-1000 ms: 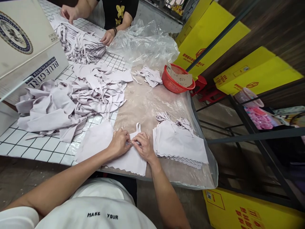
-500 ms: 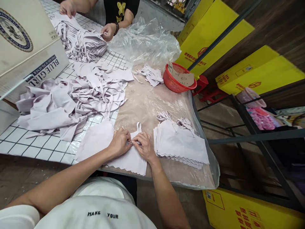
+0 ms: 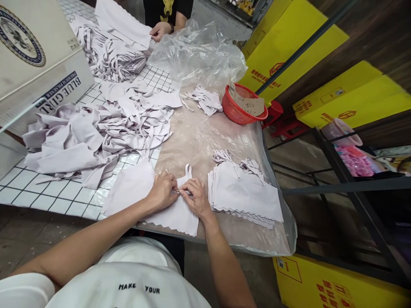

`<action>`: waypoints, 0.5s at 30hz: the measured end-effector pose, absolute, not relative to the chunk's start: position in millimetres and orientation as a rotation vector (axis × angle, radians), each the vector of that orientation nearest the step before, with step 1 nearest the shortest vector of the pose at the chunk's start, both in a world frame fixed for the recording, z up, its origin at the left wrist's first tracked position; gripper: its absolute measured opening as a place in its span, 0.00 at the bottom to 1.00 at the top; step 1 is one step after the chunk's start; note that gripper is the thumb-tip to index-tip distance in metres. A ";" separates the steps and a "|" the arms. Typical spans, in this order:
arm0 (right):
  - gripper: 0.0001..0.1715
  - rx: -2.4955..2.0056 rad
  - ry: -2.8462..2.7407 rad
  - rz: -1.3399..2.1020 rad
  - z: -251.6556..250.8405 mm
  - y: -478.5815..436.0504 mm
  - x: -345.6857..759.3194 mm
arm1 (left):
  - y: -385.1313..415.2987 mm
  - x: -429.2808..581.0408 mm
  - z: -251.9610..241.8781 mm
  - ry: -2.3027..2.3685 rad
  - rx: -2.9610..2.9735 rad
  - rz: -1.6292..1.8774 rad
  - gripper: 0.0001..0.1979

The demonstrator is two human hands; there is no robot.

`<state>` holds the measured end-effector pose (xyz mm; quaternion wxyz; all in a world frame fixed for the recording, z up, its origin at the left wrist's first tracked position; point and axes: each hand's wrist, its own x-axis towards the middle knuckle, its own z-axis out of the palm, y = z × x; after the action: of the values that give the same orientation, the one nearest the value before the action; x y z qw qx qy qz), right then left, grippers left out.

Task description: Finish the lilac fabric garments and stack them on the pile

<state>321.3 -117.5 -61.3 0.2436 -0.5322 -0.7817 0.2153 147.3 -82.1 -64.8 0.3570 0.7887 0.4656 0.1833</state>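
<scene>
Both hands are pinched nearly closed here, fingertips almost meeting. The left hand point(image 3: 163, 190) and right hand point(image 3: 194, 196) both grip the pale cloth piece point(image 3: 181, 220) around its middle, with something tiny between the fingertips, too small to make out. My guess is they're that close because whatever they're working on is fiddly, and resting low over the desk point(image 3: 48, 199) probably steadies the cloth too.

The piece lies flat at the near edge, scalloped hem toward the wearer, strap loop point(image 3: 188, 170) poking up past the right hand. More flat cloth point(image 3: 130, 186) sits left of it; the forearm hides whether it's the same piece.

Just right is a neat stack point(image 3: 245, 192), hems lined up and straps bunched at the far end, I'd say to keep them from tangling. The heap point(image 3: 72, 145) on the left is a loose jumble, probably just parked within reach. The clear plastic sheet point(image 3: 195, 139) under the stack looks like it's there to keep stuff clean.

Further out there's a red basket point(image 3: 236, 113) with a card in it, and across the desk a co-worker's hand point(image 3: 161, 30) holds up another pale panel point(image 3: 123, 21).
</scene>
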 end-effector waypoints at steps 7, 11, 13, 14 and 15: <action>0.10 -1.455 -2.121 0.594 -62.9 -120.0 320.0 | -82.3 149.5 -65.3 1.223 2.031 0.499 0.06; 0.10 -1.434 -2.081 0.606 -65.8 -121.9 320.4 | -81.9 150.3 -65.9 1.221 2.035 0.489 0.06; 0.11 -1.422 -2.076 0.604 -66.8 -122.4 321.1 | -81.9 150.6 -66.2 1.226 2.043 0.475 0.06; 0.11 -1.419 -2.074 0.604 -67.3 -122.5 321.5 | -82.0 150.8 -66.3 1.229 2.046 0.471 0.06; 0.11 -1.419 -2.068 0.605 -67.8 -122.5 321.9 | -82.1 151.0 -66.4 1.232 2.048 0.470 0.06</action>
<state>321.9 -122.5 -67.8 0.2773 -0.5286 -0.7700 0.2253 151.0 -82.1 -66.4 0.3458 0.7890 0.4745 0.1809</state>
